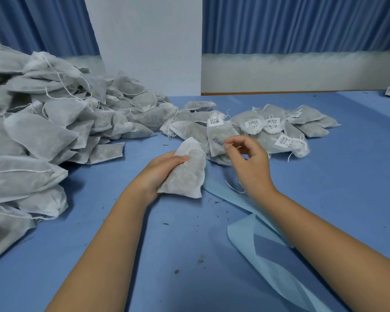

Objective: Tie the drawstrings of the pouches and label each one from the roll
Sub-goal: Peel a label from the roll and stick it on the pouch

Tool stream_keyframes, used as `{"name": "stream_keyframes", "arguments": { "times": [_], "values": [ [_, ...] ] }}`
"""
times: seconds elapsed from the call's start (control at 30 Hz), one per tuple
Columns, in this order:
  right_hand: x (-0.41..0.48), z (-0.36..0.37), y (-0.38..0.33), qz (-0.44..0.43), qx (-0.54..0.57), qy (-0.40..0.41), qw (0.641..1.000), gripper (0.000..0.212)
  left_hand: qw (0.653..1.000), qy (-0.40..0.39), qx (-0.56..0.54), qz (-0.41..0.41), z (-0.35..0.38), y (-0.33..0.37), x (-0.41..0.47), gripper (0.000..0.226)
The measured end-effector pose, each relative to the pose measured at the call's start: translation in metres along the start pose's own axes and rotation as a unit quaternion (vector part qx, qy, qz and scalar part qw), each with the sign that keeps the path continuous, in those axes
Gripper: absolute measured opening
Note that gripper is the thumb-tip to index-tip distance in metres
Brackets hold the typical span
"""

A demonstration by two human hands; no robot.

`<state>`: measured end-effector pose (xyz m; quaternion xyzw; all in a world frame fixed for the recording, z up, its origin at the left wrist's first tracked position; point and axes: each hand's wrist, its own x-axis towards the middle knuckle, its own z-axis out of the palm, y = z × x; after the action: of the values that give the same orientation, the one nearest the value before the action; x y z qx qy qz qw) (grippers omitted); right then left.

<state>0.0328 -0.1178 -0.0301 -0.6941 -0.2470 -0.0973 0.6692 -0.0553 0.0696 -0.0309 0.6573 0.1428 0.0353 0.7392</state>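
The blue tabletop (99, 244) carries a great deal, and that is my first worry. On the left a big heap of untied pouches (43, 131) slopes down toward the middle, its loose strings trailing over one another. A tug on one string could drag its neighbours along or slide the heap into the working space. Far and right of centre lie the labelled pouches (268, 127), just beyond the hands. The two groups nearly meet at the far middle, so a finished one could get lost among the unfinished.

A pale blue strip (257, 239) loops over the near right of the tabletop and runs under the right forearm. It looks to me like backing from the label roll, though I see no labels on it and cannot pick out the roll itself. An arm dragging across it could crease or twist it.

The pouch (185, 174) being worked sits in the middle, gripped by the left hand (164, 167), whose thumb presses near the neck. The right hand (250, 158) is just to its right, thumb and forefinger pinched on what seems to be the drawstring (198, 150), a thin white line running from the neck. If the line slips, the neck stays slack. Pulled too hard, it might snap or tear the thin fabric. Crumbs (200, 258) scattered nearby suggest these pouches shed their filling easily.
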Motion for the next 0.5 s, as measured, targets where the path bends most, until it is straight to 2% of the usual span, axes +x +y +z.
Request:
{"name": "stream_keyframes", "arguments": {
  "times": [0.1,0.2,0.33,0.5],
  "values": [
    [0.001,0.000,-0.006,0.027,0.063,-0.008,0.998,0.021,0.998,0.014,0.062,0.023,0.006,-0.004,0.001,0.009],
    [0.001,0.002,-0.014,0.092,0.117,-0.064,0.987,0.022,0.994,0.020,0.095,0.052,0.011,-0.005,0.001,0.010],
    [-0.003,0.006,-0.016,0.145,0.088,-0.131,0.977,0.011,0.989,0.003,0.126,0.079,0.015,-0.005,0.000,0.022],
    [-0.003,0.005,-0.011,0.146,0.052,-0.102,0.983,0.012,0.989,-0.037,0.115,0.088,0.016,-0.004,-0.002,0.032]
  ]
}}
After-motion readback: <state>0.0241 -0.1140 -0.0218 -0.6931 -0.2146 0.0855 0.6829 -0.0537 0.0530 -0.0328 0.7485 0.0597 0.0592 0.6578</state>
